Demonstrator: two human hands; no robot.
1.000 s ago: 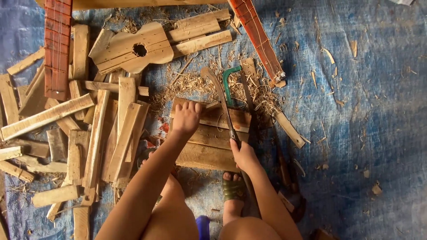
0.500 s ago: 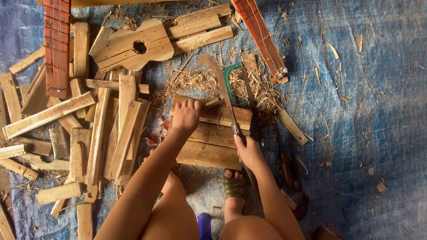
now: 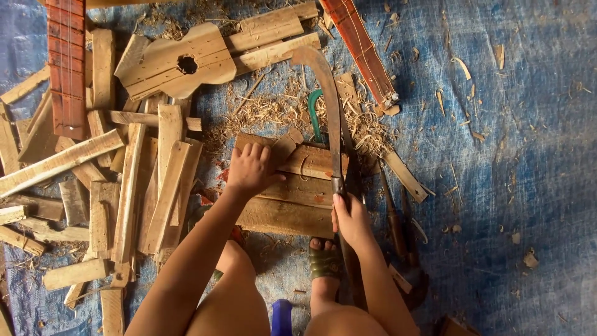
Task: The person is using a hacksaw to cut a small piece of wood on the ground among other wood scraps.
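My left hand presses a small wooden piece onto a block of stacked wooden planks in front of me. My right hand grips the handle of a long curved blade, a machete-like knife. The blade runs up and away from me, its tip curving left above the block. A green-handled tool lies among wood shavings just behind the block. My sandalled foot rests against the block's near edge.
A blue tarp covers the floor. Several wood offcuts are piled at left. A guitar-shaped wooden body with a round hole lies at the top. Two reddish fretted necks lie nearby. Dark tools lie beside my right arm.
My right hand has lifted the blade higher and swung its tip up and left. My left hand has stayed on the small wooden piece. The view has shifted slightly.
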